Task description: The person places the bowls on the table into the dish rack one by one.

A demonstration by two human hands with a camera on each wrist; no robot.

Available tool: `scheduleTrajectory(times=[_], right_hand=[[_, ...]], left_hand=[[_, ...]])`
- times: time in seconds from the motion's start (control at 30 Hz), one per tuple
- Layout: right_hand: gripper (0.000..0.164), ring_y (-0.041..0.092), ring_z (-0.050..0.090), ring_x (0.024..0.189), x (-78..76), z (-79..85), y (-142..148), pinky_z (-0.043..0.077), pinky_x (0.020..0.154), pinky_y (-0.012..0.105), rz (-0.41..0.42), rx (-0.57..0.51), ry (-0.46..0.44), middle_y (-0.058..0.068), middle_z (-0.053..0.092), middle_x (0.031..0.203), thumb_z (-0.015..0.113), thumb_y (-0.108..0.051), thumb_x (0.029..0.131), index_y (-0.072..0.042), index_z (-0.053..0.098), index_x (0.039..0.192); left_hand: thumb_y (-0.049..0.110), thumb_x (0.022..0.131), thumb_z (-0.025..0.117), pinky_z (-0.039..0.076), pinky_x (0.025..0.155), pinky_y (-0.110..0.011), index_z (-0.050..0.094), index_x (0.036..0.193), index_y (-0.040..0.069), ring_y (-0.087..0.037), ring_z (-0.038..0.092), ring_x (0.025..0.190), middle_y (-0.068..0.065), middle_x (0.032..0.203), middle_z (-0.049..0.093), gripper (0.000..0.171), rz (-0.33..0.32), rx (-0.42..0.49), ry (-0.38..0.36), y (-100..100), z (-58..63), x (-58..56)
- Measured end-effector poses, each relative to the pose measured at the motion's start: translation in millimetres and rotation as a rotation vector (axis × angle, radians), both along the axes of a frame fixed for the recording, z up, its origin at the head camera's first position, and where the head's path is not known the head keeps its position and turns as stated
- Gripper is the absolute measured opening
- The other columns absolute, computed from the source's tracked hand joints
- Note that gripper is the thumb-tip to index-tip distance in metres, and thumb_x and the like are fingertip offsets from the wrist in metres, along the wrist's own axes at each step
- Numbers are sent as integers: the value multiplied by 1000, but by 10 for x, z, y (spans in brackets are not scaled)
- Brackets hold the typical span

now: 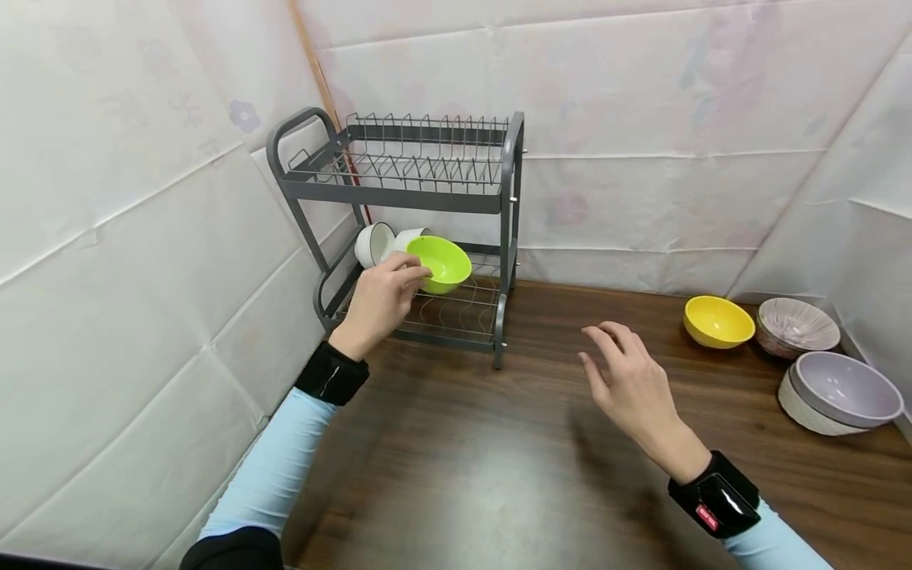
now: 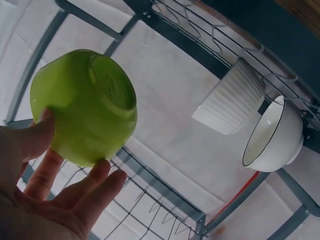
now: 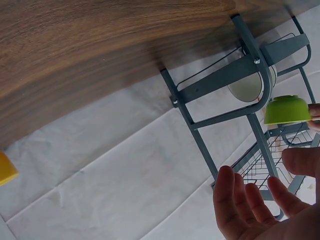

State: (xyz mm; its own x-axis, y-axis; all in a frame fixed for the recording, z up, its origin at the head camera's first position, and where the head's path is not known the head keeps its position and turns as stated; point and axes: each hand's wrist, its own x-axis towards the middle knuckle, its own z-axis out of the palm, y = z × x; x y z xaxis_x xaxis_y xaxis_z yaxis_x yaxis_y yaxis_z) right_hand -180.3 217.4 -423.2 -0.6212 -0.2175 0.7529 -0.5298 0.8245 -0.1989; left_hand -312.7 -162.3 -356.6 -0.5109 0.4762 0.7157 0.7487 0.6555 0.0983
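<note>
A bright green bowl [image 1: 443,265] is held by my left hand [image 1: 385,299], thumb and fingers pinching its side, in front of the lower tier of a grey two-tier dish rack [image 1: 399,198]. In the left wrist view the bowl [image 2: 75,105] shows its round foot. Two white bowls stand in the lower tier behind my hand: a smooth dark-rimmed bowl [image 2: 275,137] and a ribbed bowl [image 2: 232,100]. My right hand [image 1: 630,384] hovers over the table to the right of the rack, fingers loosely bent, holding nothing.
At the table's right stand a yellow bowl [image 1: 720,321], a clear ribbed glass bowl [image 1: 798,323] and a lilac bowl [image 1: 844,386] set in a white one [image 1: 812,412]. White sheeting [image 1: 641,198] covers the walls. The rack's upper tier has wire slots [image 1: 427,166].
</note>
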Motion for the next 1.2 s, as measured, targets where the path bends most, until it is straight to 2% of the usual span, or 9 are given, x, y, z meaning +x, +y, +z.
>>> scheduleTrajectory(times=[0.13,0.23,0.37,0.5,0.6,0.73,0.9,1.0,1.2], right_hand=[[39,36,63,100,20,-13,17,56,57,51,-11,-5,0,17,62,121,78,-12,93,-5,67,129],[39,36,63,101,32,-22,26,56,57,51,-19,-9,-4,16,62,121,78,-12,93,-6,67,130],[41,35,63,101,48,-30,31,55,55,50,-24,-13,-16,16,62,121,78,-12,93,-6,67,131],[40,35,63,100,66,-48,38,55,54,49,-28,-11,-22,16,62,121,78,-12,93,-6,67,131],[37,34,63,99,77,-63,47,54,53,48,-34,-10,-16,16,62,121,78,-12,93,-6,69,129],[35,32,62,96,91,-79,56,53,50,46,-42,-15,-16,15,62,121,78,-13,93,-6,70,126],[35,32,62,97,114,-109,58,54,52,47,-50,-18,-29,16,62,121,79,-12,93,-6,70,126],[35,33,62,97,127,-132,63,54,53,47,-51,-12,-29,16,61,121,79,-11,92,-6,70,126],[36,34,62,98,123,-140,81,55,53,47,-54,-11,-11,17,61,119,80,-9,91,-5,70,125]], left_hand=[[3,94,78,58,69,-44,84,108,9,-28,67,101,-8,109,71,16,54,-107,22,43,55,-195],[2,96,75,57,64,-45,84,109,13,-29,63,104,-6,108,70,20,104,-214,-4,100,85,-330],[-6,96,67,56,62,-46,85,101,18,-31,57,96,-4,101,66,31,166,-364,-59,214,122,-474],[-4,95,68,57,68,-49,84,94,15,-35,58,94,-6,96,63,25,188,-507,-65,346,163,-620],[-1,94,73,57,81,-58,83,91,12,-39,63,102,-8,102,67,16,214,-620,-57,438,186,-724],[-4,93,72,49,98,-70,80,93,8,-43,65,111,-11,111,74,14,262,-770,-19,540,196,-836],[1,99,69,47,102,-68,82,102,6,-44,66,110,-12,109,77,14,304,-939,71,617,130,-968],[4,100,68,46,104,-67,82,104,7,-43,66,108,-11,109,77,15,313,-1017,96,646,78,-1037],[7,101,69,46,106,-63,82,104,9,-42,67,105,-9,109,77,14,302,-1094,130,720,40,-1127]])
